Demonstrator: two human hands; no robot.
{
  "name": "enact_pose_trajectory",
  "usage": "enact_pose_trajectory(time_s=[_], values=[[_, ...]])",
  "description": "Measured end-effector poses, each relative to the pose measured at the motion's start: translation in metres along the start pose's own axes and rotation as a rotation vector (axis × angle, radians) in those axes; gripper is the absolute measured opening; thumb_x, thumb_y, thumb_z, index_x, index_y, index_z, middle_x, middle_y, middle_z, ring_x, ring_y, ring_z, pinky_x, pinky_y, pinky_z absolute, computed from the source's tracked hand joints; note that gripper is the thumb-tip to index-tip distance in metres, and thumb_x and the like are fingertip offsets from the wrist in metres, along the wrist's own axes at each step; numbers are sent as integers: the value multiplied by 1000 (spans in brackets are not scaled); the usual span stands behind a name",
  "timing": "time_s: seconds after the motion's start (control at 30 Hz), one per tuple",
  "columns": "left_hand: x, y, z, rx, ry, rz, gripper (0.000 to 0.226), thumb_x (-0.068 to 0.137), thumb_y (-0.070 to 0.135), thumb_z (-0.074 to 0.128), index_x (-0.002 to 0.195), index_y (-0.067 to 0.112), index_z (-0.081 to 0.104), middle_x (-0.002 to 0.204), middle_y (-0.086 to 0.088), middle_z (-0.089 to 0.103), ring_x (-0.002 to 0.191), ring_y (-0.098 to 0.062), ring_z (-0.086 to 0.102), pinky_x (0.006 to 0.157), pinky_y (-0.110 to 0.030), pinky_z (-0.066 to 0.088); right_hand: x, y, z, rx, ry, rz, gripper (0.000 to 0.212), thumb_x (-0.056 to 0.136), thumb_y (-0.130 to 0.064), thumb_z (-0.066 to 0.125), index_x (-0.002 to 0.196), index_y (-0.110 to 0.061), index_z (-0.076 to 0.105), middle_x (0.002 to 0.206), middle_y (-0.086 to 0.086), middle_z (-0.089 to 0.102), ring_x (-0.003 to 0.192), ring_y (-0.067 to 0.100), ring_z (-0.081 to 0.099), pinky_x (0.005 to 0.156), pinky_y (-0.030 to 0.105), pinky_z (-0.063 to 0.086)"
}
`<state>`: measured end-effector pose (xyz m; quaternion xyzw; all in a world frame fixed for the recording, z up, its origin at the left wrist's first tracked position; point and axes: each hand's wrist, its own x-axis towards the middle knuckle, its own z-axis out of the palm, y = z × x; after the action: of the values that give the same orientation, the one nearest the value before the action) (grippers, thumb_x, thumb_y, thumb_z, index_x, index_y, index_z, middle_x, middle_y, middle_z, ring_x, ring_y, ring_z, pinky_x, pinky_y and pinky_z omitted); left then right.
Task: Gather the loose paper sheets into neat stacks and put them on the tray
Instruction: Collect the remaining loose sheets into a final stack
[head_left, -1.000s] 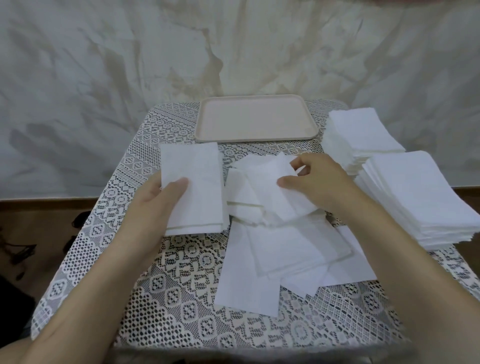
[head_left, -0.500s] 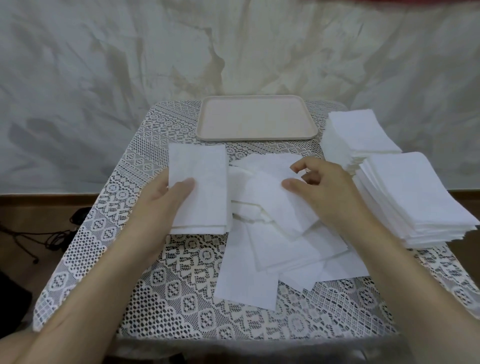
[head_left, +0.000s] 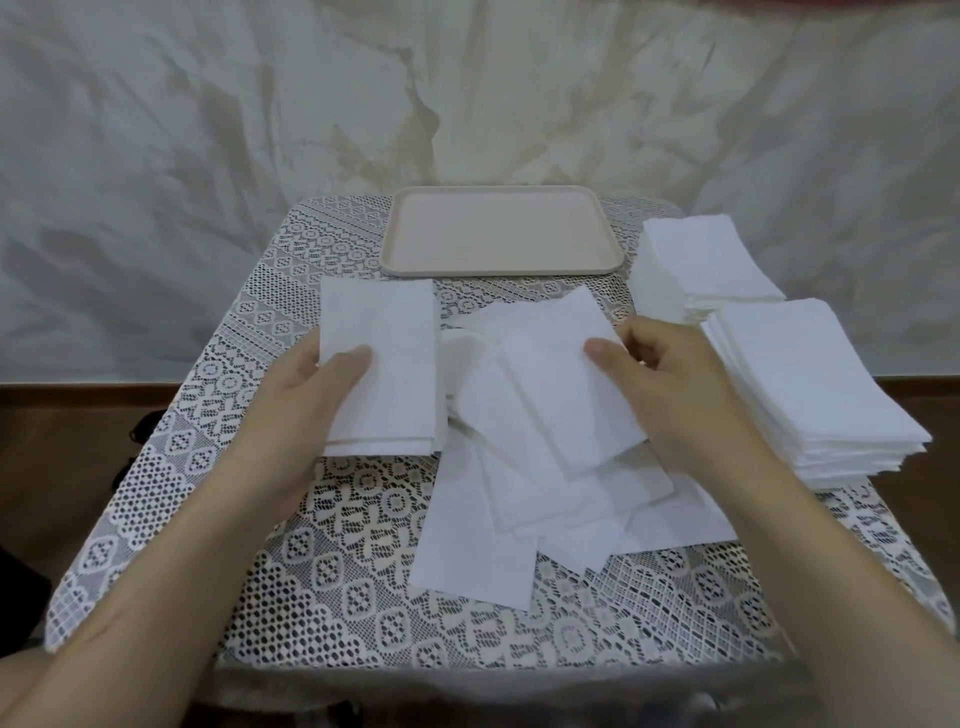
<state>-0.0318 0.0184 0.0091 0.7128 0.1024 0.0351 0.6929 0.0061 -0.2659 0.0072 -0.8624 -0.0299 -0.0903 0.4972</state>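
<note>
The left hand gripped a thin squared stack of sheets, thumb on top. Just right of it lay the overlapping loose sheets, and the right hand pinched the topmost sheet. Two tall stacks stood at the right. The tray sat at the table's far edge.

A beige tray lies flat at upper centre. The left hand holds a thin stack, squared, at centre left. Loose white sheets overlap untidily in the centre, and the right hand pinches the top sheet. At right stand a far pile and a near pile.
</note>
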Motion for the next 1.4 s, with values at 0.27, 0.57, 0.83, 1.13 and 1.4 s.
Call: enact_pose_trajectory(time_s=[0.27,0.57,0.83,1.13,1.4], values=[[2,-4,1,-3,-12,-8,22,108,22,55,122,31,69,108,6,80,93,-14,76,77,-36,55,2,-1,10,-246,-272,32,41,84,-43,78,76,-15,49,72,-4,50,71,20,46,62,35,32],[3,-6,3,-19,-1,-8,18,108,23,56,118,32,68,97,12,80,82,-8,76,70,-32,54,-4,-16,-5,-168,-453,38,16,85,-41,77,86,-26,73,86,-7,77,83,15,73,81,40,57],[9,-1,0,-43,25,-1,15,107,25,57,115,33,67,92,11,79,74,-6,75,60,-30,59,53,-27,19,-160,-25,86,46,93,-40,63,128,-11,62,128,8,67,121,33,61,99,39,48],[17,-8,-1,-70,35,-16,16,107,25,57,116,33,68,95,10,80,78,-9,76,67,-33,55,82,-10,40,-168,-218,260,12,85,-24,76,83,-16,67,82,0,71,88,26,69,79,35,53],[16,-6,2,-63,31,-30,18,107,23,57,113,34,69,94,11,80,85,-14,76,76,-42,57,77,-14,27,-68,-307,381,26,90,-35,76,88,-13,65,82,3,65,57,11,60,39,12,38]])
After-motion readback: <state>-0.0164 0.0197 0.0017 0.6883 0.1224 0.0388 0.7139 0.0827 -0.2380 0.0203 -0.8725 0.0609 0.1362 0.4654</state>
